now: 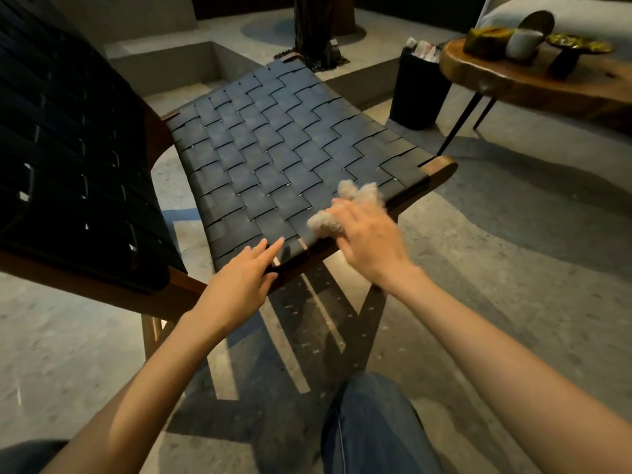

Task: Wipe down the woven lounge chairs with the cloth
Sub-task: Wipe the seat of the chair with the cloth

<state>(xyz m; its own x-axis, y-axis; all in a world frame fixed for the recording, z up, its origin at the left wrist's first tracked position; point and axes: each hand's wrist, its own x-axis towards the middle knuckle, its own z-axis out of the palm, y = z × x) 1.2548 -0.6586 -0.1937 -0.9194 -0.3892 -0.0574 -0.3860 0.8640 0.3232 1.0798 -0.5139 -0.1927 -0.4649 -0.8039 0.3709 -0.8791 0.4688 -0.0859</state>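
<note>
Wiping near edge of woven chair seat.
Dark woven lounge chair on concrete floor; round wooden worktop and black bin behind on the right. Left hand rests on the near seat rail, fingers straight and together. Right hand, blurred, fingers spread, presses the fluffy beige cloth onto the seat's near-right edge.

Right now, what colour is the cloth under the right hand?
The cloth is fluffy beige; the head view shows it.
</note>
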